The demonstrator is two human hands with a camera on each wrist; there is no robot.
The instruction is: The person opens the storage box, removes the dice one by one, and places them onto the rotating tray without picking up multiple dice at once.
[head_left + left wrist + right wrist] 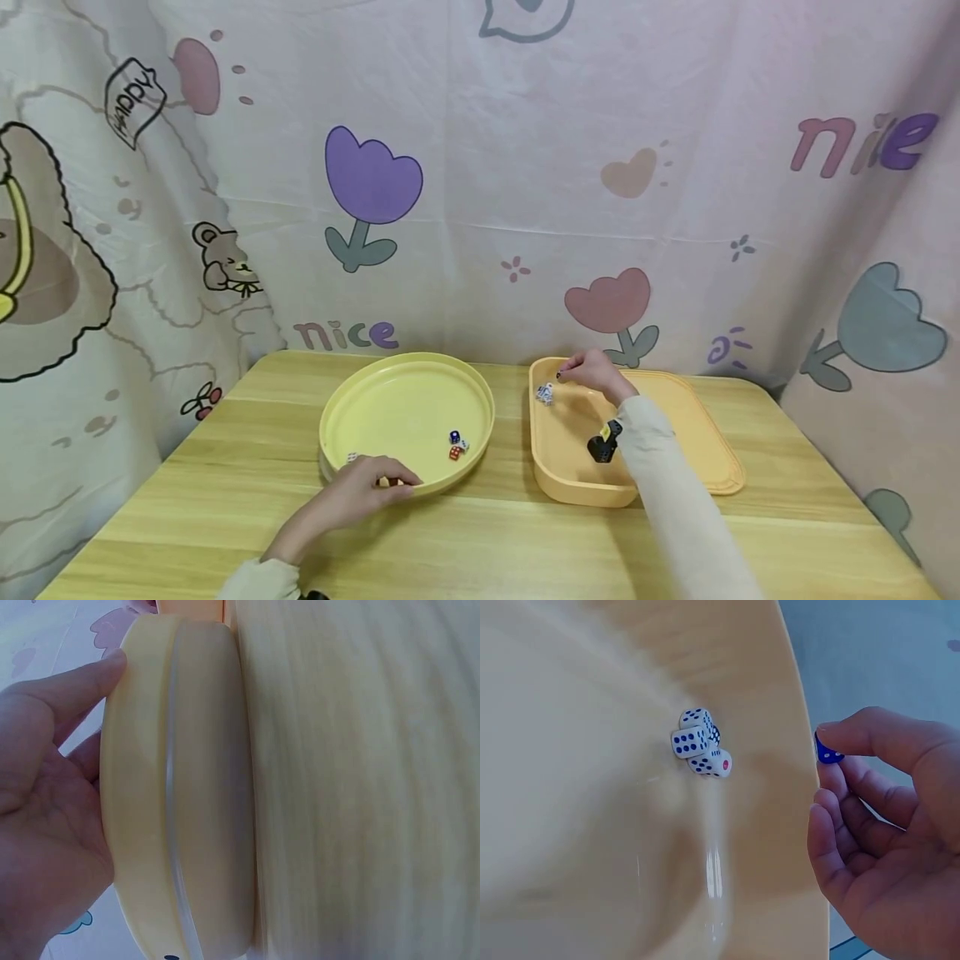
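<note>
Between thumb and fingertip, my right hand [596, 373] pinches a small blue die [828, 752] above the far left part of the orange rectangular container [585, 492]. In the right wrist view, a clump of white dice [697, 744] lies against that container's inner wall, close to the held die. My left hand [358, 493] grips the near rim of the round yellow tray [427, 362]; the left wrist view shows its other fingers partly hidden behind the rim. Inside the tray are a blue die [454, 437], a red die [455, 453] and white dice [352, 457].
A flat orange lid [693, 433] lies beside the rectangular container on the right. Both vessels stand on a wood-grain table [465, 542]. A printed curtain [480, 167] hangs along the table's back and sides.
</note>
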